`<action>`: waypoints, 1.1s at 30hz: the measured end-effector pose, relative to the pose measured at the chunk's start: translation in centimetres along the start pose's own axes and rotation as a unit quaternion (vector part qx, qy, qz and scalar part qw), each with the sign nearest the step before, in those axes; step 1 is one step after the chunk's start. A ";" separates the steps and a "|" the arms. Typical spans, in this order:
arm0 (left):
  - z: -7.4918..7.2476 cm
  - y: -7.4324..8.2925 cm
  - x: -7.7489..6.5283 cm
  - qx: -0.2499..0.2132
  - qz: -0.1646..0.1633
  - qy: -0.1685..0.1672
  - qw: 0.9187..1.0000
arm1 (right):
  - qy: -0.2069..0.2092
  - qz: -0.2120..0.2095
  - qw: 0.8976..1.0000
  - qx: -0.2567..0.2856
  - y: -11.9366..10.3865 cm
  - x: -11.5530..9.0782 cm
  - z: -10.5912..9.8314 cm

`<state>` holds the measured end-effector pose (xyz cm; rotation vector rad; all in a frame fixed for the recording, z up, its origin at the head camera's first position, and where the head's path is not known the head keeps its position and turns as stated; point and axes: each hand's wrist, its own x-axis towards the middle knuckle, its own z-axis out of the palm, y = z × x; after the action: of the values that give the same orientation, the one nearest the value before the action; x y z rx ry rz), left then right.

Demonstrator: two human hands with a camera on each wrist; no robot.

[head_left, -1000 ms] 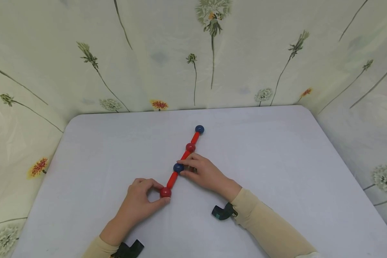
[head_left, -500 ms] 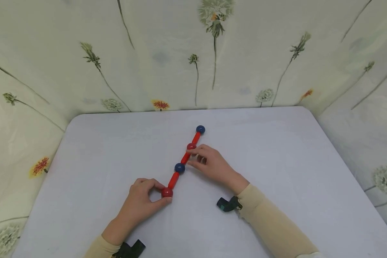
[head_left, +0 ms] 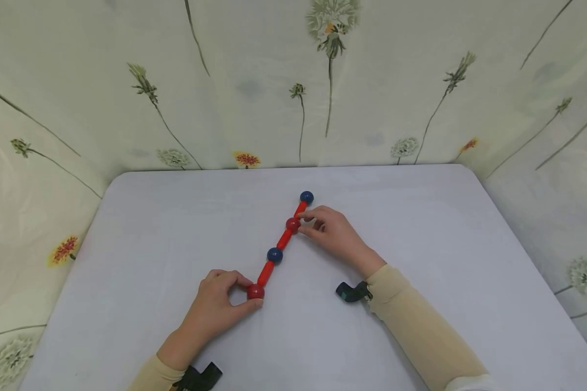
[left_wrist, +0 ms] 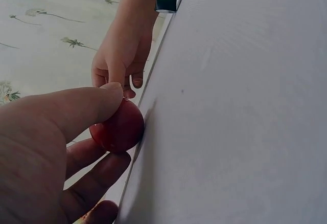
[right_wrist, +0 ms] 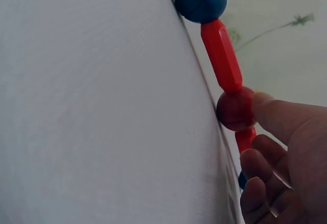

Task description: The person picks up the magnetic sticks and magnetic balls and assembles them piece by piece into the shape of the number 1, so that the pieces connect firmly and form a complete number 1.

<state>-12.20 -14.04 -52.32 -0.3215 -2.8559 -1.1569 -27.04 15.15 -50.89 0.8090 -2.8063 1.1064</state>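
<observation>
A chain of balls and red rods lies slanting on the white table point(head_left: 411, 228). From the near end it runs red ball point(head_left: 256, 291), rod point(head_left: 266, 274), blue ball point(head_left: 275, 255), rod point(head_left: 284, 239), second red ball point(head_left: 293, 225), rod point(head_left: 300, 209) and far blue ball point(head_left: 306, 197). My left hand point(head_left: 214, 307) pinches the near red ball between thumb and fingers. With thumb and index finger, my right hand point(head_left: 339, 236) holds the second red ball point(right_wrist: 237, 109). In the right wrist view its thumb presses the ball's side; the other fingers curl beside the farther rod point(right_wrist: 246, 138).
A flower-patterned curtain point(head_left: 254, 108) hangs behind the table and along its sides. Each wrist carries a dark camera mount, the right one point(head_left: 352, 292) close over the table and the left one point(head_left: 199, 377) at the bottom edge.
My right hand has let go of the middle blue ball and moved up along the chain to the second red ball. My left hand still pinches the near red ball.
</observation>
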 end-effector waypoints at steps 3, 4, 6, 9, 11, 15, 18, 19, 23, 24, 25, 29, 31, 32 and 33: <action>0.1 0.0 0.0 0.003 -0.002 -0.001 1.000 | -0.007 -0.001 1.000 -0.007 0.0 0.1 0.4; 0.1 -0.1 0.0 0.005 -0.003 -0.002 1.000 | -0.008 -0.001 1.000 -0.009 -0.1 0.1 0.4; 0.1 0.0 -0.1 0.007 -0.004 -0.002 1.000 | -0.013 0.000 1.000 -0.016 -0.1 0.3 0.6; 0.1 0.1 -0.1 0.008 -0.001 -0.003 1.000 | -0.014 -0.001 1.000 -0.023 -0.1 0.5 0.7; 0.0 0.2 -0.1 0.009 0.002 -0.003 1.000 | -0.013 -0.002 1.000 -0.025 -0.1 0.6 0.7; -0.1 0.3 -0.2 0.012 0.004 -0.004 1.000 | -0.019 -0.006 1.000 -0.023 -0.1 1.0 0.8; 0.0 0.4 -0.2 0.013 0.003 -0.003 1.000 | -0.027 -0.012 0.999 -0.023 -0.1 1.3 0.9; 0.0 0.5 -0.3 0.012 0.003 -0.002 1.000 | -0.029 -0.014 0.999 -0.023 -0.1 1.3 0.9; 0.5 0.9 -0.5 0.021 0.009 0.001 1.000 | -0.034 -0.026 0.999 -0.024 -0.2 1.7 1.0; 0.6 1.0 -0.5 0.025 0.012 0.002 1.000 | -0.035 -0.028 0.999 -0.023 -0.2 1.8 1.0; 0.8 1.1 -0.6 0.029 0.016 0.005 0.999 | -0.035 -0.031 0.999 -0.019 -0.2 1.9 1.1; 1.4 1.5 -0.8 0.035 0.033 0.015 0.999 | -0.038 -0.033 0.999 -0.005 -0.3 2.1 1.3; 1.6 1.7 -0.8 0.037 0.038 0.019 0.998 | -0.039 -0.031 0.999 0.001 -0.2 2.1 1.5; 1.7 1.8 -0.9 0.037 0.038 0.020 0.998 | -0.039 -0.031 0.999 0.004 -0.2 2.1 1.5; 1.8 1.8 -0.9 0.037 0.038 0.020 0.998 | -0.039 -0.030 0.999 0.006 -0.1 2.2 1.6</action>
<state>-10.92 -11.63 -52.49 -0.3942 -2.8172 -1.0298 -28.62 13.09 -51.57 0.9511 -2.8186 1.1076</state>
